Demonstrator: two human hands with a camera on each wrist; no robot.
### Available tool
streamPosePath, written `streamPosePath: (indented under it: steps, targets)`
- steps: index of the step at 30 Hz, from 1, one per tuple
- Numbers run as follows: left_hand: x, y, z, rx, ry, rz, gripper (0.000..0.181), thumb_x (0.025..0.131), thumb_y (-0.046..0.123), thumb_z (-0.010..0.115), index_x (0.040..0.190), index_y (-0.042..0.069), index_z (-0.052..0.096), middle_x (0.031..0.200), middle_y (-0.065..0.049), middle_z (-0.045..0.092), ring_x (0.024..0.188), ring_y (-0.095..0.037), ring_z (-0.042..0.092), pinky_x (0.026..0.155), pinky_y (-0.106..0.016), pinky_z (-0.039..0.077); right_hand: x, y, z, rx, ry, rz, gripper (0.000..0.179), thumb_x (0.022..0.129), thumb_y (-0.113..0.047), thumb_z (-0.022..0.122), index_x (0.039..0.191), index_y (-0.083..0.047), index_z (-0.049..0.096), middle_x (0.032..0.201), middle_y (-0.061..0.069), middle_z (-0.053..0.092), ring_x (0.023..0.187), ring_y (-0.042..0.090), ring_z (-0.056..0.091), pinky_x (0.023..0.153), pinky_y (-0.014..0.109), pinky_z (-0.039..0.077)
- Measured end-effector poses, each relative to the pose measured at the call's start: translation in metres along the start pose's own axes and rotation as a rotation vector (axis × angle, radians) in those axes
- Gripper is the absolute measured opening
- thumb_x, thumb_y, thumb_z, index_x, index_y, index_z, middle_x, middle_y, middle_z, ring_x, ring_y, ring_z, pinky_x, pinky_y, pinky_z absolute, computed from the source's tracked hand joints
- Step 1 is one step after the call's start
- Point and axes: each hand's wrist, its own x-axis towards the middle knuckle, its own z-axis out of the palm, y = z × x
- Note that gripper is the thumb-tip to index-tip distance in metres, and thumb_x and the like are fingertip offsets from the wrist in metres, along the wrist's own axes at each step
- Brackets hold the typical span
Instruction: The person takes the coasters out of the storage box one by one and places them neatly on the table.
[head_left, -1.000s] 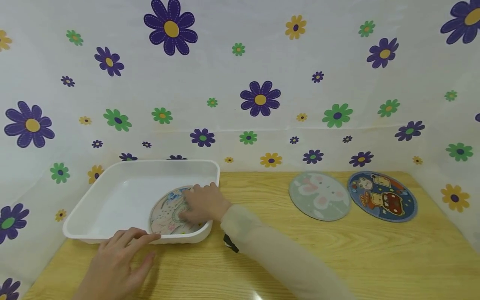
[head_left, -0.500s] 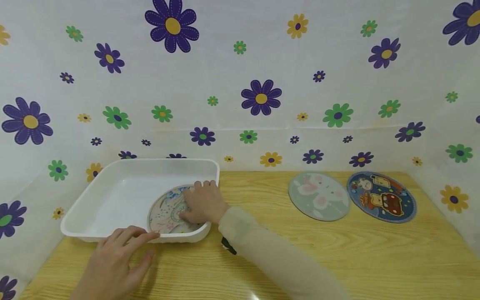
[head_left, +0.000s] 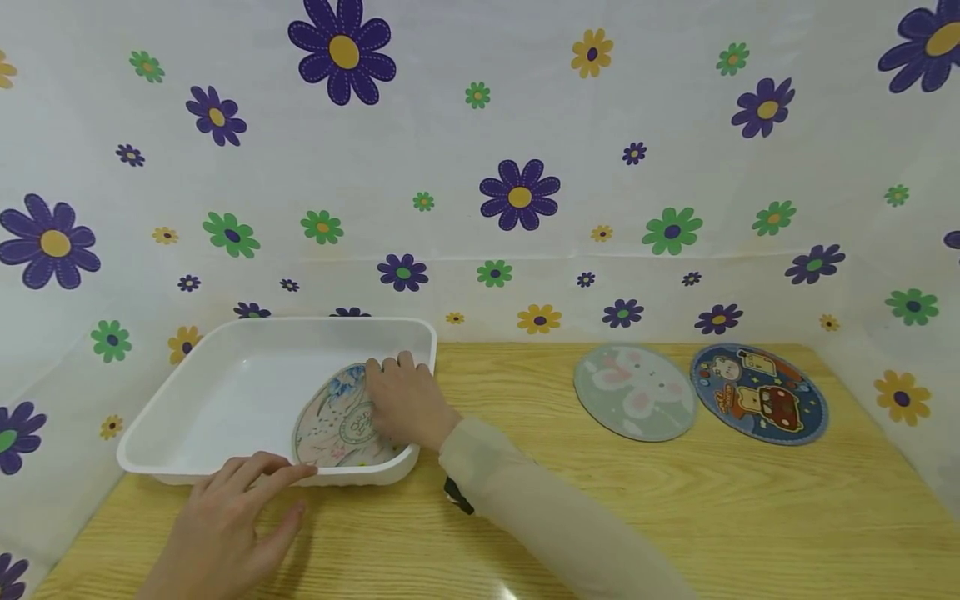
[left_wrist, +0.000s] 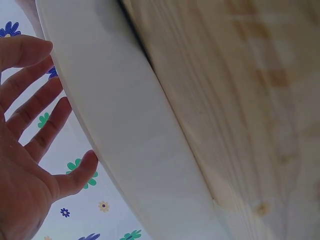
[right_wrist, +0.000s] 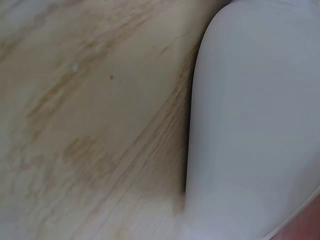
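Inside the right half of a white, rounded rectangular tray point(head_left: 240, 408) on a yellowish wood-grain desk point(head_left: 540, 492), the head view showed a thin, round pale-pink mat point(head_left: 333, 427) with blue blossoms near its far edge, small pink flowers and a grey ring-shaped emblem. The right hand point(head_left: 402, 400) had its fingers curled and gripped the mat's right side; its thumb was hidden. The left hand point(head_left: 228, 517) rested on the tray's near rim with relaxed fingers, holding nothing. Well apart to the right lay a round sage-green mat with a white rabbit point(head_left: 635, 392) and, just beside it, a round dark-blue mat with a red car point(head_left: 760, 393). Behind hung a white flower-printed sheet point(head_left: 420, 142).

Half a second earlier, the right thumb had lain visible across the pale-pink mat, which looked flatter and rounder; now its outline was narrower, apparently tilted, and the whole emblem showed.

The left wrist view revealed what the head view did not: the left hand's palm side, fingers spread wide, against the tray's edge.

The right wrist view showed the tray's outer wall and blurred desk; from it alone one could not tell the right hand's grip.
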Motion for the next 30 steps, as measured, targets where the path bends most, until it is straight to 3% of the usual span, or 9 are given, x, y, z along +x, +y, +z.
streamPosePath:
  steps: [16,24,30]
  targets:
    - [0.0050,0.0017,-0.0042,-0.001,-0.014,-0.011,0.040,0.069,0.020,0.085,0.108,0.026,0.076,0.097,0.005,0.068,0.090,-0.023,0.065,0.071,-0.052,0.050,-0.0045,0.0037,-0.0052,0.167,0.082,-0.003,0.034,0.095,-0.015,0.068,0.129,-0.019,0.068,0.116,-0.003,0.072,0.093,0.012,0.059,0.074,0.021,0.052]
    - [0.0071,0.0016,-0.0074,-0.009,-0.031,-0.041,0.041,0.069,0.020,0.087,0.108,0.027,0.076,0.098,0.003,0.069,0.091,-0.025,0.065,0.073,-0.056,0.051,-0.0066,0.0048,-0.0044,0.167,0.177,-0.034,0.033,0.093,-0.014,0.071,0.125,-0.020,0.071,0.112,-0.005,0.075,0.089,0.009,0.065,0.075,0.017,0.053]
    - [0.0087,0.0016,-0.0090,-0.010,-0.047,-0.051,0.042,0.069,0.020,0.087,0.109,0.028,0.076,0.098,0.004,0.068,0.091,-0.025,0.065,0.073,-0.058,0.052,-0.0079,0.0057,-0.0053,0.165,0.236,-0.067,0.038,0.092,-0.014,0.073,0.128,-0.023,0.070,0.115,-0.006,0.076,0.095,0.008,0.072,0.077,0.017,0.057]
